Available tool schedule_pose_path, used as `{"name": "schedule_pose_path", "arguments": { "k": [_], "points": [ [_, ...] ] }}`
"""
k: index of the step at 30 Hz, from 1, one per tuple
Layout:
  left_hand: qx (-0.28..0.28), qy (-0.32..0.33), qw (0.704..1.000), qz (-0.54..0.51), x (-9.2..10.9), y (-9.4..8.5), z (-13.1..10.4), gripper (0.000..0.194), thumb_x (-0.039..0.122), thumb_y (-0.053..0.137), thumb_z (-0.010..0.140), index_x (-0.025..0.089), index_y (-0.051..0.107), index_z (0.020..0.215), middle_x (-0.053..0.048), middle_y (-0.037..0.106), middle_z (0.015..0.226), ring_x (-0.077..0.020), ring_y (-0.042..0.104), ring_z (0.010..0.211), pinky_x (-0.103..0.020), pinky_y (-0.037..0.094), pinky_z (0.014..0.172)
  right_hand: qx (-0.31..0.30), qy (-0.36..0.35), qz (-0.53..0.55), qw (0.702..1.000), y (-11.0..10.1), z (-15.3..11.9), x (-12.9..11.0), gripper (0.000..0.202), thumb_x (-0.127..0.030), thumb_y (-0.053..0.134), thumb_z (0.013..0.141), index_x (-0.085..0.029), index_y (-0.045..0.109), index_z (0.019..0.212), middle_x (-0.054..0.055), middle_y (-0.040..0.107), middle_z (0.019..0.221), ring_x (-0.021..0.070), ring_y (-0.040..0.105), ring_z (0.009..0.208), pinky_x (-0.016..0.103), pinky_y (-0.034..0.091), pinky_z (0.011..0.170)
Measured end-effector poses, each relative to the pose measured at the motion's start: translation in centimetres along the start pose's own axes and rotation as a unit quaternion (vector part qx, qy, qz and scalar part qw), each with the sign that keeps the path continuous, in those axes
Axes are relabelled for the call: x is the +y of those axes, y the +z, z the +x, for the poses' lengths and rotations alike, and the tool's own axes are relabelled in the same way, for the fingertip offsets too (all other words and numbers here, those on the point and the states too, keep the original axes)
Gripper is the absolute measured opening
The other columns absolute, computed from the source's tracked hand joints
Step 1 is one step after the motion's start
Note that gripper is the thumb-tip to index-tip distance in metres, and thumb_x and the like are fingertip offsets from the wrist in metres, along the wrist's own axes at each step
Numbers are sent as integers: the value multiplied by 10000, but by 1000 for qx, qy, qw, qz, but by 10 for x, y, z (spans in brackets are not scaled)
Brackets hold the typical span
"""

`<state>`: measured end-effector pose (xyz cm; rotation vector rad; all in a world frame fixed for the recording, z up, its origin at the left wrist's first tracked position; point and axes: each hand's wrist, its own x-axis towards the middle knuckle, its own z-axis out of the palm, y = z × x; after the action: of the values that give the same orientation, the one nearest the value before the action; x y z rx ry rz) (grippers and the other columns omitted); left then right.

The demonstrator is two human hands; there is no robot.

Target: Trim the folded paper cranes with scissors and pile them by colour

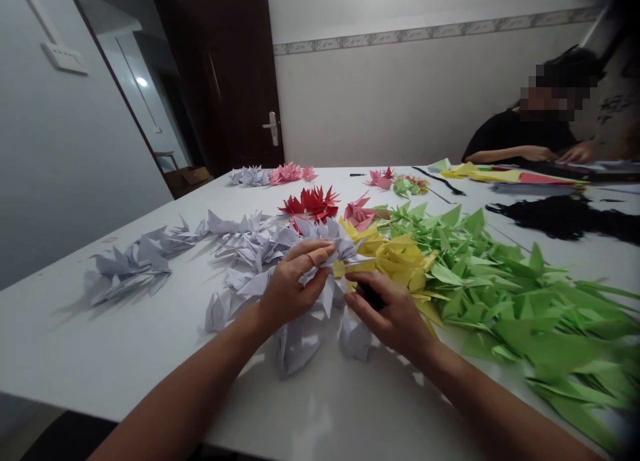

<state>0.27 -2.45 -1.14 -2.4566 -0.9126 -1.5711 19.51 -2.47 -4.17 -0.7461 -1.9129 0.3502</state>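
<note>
One pointed white folded-paper piece | left hand pinches it | right hand: grip unclear | likely light, crushable; hold folds

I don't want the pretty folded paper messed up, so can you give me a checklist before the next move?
1. Left hand holding a pointed, white folded-paper piece: ok.
2. Small, yellow paper tab between both hands' fingertips: ok.
3. Right hand free of tools: cannot tell; the dark patch by its thumb could be an object or shadow.
4. Pointed, yellow folded-paper pile close to the right hand: ok.
5. Pointed, green folded-paper pile kept apart from the yellow pile: not ok; they meet.
</note>
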Motion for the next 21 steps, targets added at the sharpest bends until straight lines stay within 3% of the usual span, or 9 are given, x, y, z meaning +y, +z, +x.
{"name": "schedule_pose_path", "arguments": {
  "k": [7, 14, 21],
  "points": [
    [-31, 25, 999, 13, -4, 2, -3, 479, 65, 536, 824, 213, 527, 1279, -113, 608, 1223, -195, 572, 1155, -356, 491, 985, -8, -16, 25, 1000, 2, -2, -2, 281, -263, 534, 863, -176, 623, 1115, 97, 677, 975, 204, 641, 898, 340, 527, 779],
    [-67, 42, 996, 39, -5, 7, -5, 489, 56, 511, 840, 198, 483, 1307, -127, 595, 1225, -193, 556, 1181, -368, 494, 990, -23, -32, 6, 999, 7, -5, 2, 364, -240, 543, 878, -166, 563, 1233, 109, 660, 991, 205, 641, 900, 339, 545, 772],
    [-100, 71, 992, 30, 0, 9, -5, 487, 50, 455, 865, 191, 436, 1330, -145, 563, 1264, -189, 522, 1224, -369, 501, 997, 6, 0, -33, 999, 10, -6, 9, 365, -202, 562, 861, -166, 549, 1224, 118, 682, 1114, 218, 665, 977, 344, 547, 837]
  ]
}}
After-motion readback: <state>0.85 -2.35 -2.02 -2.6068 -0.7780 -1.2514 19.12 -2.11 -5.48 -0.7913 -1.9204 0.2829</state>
